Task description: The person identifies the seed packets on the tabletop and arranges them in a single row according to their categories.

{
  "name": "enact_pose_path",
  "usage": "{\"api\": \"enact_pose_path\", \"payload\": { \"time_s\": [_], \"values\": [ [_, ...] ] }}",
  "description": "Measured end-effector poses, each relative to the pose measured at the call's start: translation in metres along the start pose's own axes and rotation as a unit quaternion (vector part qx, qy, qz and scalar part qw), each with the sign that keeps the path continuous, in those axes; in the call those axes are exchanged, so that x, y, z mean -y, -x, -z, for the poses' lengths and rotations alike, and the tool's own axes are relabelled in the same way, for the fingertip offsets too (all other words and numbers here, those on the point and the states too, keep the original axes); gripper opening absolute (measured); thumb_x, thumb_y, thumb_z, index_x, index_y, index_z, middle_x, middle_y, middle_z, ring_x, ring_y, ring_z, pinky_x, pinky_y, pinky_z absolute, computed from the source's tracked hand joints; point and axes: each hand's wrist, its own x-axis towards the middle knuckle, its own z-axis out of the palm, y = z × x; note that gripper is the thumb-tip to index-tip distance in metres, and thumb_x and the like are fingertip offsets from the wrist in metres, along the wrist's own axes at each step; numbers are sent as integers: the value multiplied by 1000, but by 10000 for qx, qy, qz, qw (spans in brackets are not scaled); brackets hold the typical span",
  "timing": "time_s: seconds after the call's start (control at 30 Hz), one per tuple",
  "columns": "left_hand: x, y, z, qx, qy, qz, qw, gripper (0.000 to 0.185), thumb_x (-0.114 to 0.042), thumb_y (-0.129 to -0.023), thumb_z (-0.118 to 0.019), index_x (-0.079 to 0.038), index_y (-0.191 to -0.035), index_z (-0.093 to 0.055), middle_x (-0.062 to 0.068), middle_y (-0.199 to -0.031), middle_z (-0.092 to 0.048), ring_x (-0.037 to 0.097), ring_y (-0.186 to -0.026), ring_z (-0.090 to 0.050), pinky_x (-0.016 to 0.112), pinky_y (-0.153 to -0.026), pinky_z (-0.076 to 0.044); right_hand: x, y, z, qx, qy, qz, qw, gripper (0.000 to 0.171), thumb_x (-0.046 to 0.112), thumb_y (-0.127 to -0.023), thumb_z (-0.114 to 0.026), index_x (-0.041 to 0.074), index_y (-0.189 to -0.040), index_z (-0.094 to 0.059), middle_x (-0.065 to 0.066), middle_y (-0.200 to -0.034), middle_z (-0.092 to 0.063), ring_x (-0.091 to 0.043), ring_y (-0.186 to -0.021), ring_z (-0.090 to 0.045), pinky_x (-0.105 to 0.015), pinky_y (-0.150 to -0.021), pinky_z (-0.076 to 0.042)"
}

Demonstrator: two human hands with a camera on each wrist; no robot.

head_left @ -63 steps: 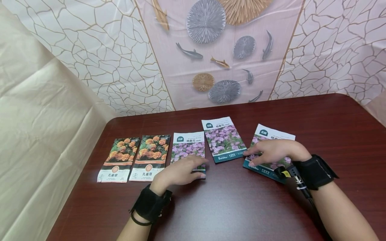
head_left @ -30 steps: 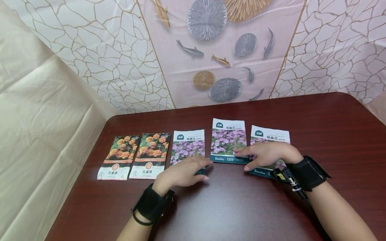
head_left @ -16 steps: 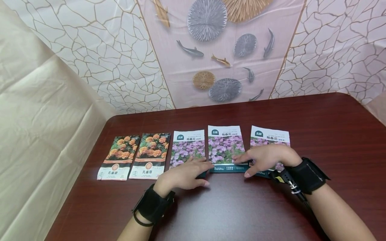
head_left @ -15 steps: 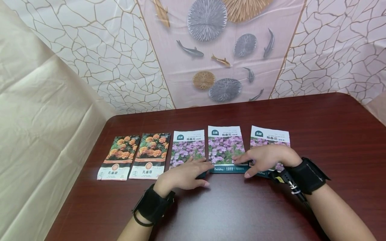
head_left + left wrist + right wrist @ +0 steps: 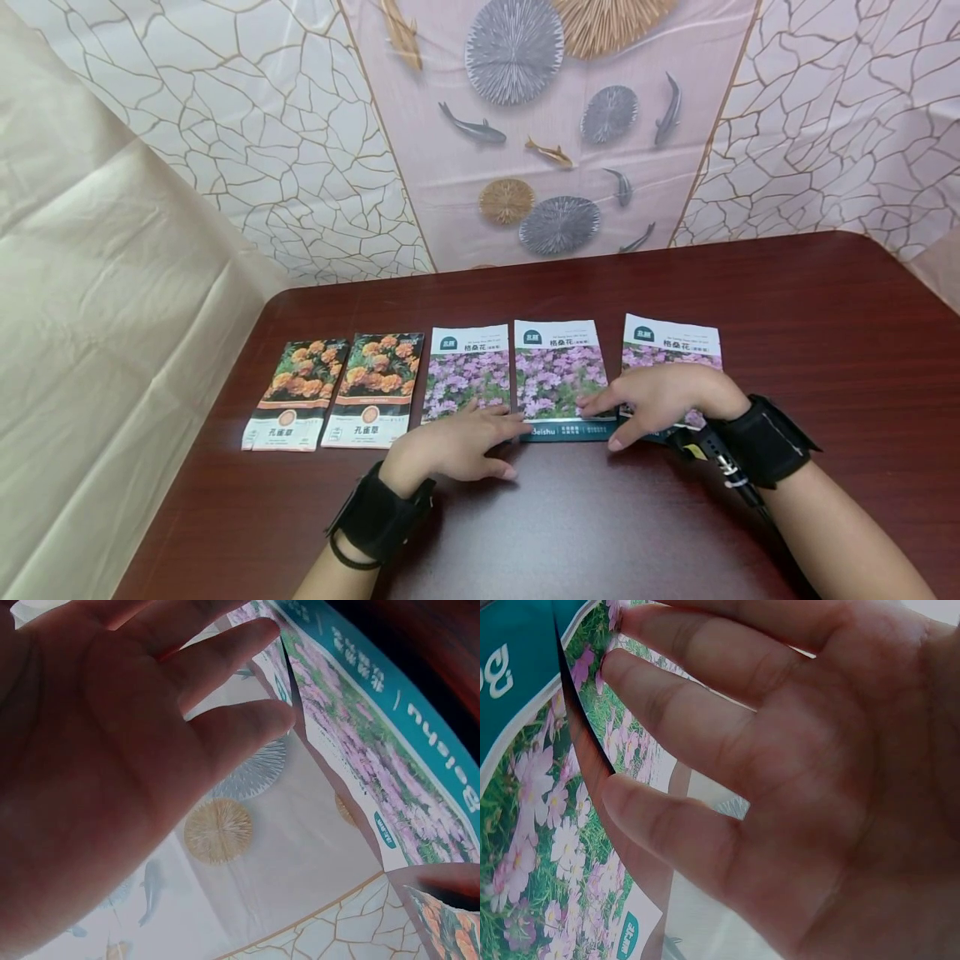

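Three seed packets with pink-purple flowers lie in a row in the head view. Fingertips of my right hand (image 5: 667,396) rest on the lower right part of the middle flower packet (image 5: 558,383), and its palm is above the right flower packet (image 5: 671,335). Over the lower part of the left flower packet (image 5: 467,371) spreads my left hand (image 5: 457,442), its fingertips reaching the middle packet's lower left corner. Both wrist views show extended fingers with nothing gripped: the left palm (image 5: 112,750) and the right palm (image 5: 810,750) face printed packets.
Two orange marigold seed packets, the outer one (image 5: 296,396) and the inner one (image 5: 373,390), lie side by side at the left. Everything rests on a dark red-brown table (image 5: 570,533). A patterned cloth (image 5: 517,150) hangs behind its back edge.
The middle flower packet, tilted and farther back earlier, has straightened and slid toward me, level with the left one. The right packet has turned straighter. My right hand has shifted left and nearer.
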Motion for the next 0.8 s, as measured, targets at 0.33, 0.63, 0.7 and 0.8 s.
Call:
{"api": "enact_pose_path", "payload": {
  "time_s": [0.33,0.63,0.7,0.8],
  "values": [
    [-1,3,2,110,48,29,9999,58,-31,-88,-60,-14,-140,-38,3,-142,-37,20,-136,-19,46,-109,-11,2,-1,-1,-56,114,9,9999,51,28,-86,-63,4,-129,-51,-12,-137,-43,-30,-125,-39,-46,-99,-35],
    [-1,5,2,30,147,-5,9999,58,-30,-88,-60,-13,-139,-39,4,-143,-36,22,-136,-18,46,-109,-11,0,3,1,-226,-35,66,9997,55,29,-87,-62,1,-132,-47,-14,-137,-43,-32,-125,-38,-47,-99,-34],
    [0,5,3,-12,172,-10,9999,58,-29,-88,-60,-13,-139,-39,4,-143,-36,22,-136,-18,46,-109,-11,-2,6,3,-372,-9,83,9993,56,30,-87,-61,-1,-132,-45,-14,-136,-44,-32,-124,-39,-47,-98,-36],
    [0,7,4,-60,182,-19,9998,58,-29,-88,-60,-12,-139,-39,5,-143,-36,23,-136,-19,45,-109,-11,-6,12,7,-646,63,96,9978,57,32,-88,-60,-3,-131,-46,-16,-133,-47,-31,-121,-43,-47,-95,-38]
  ]
}}
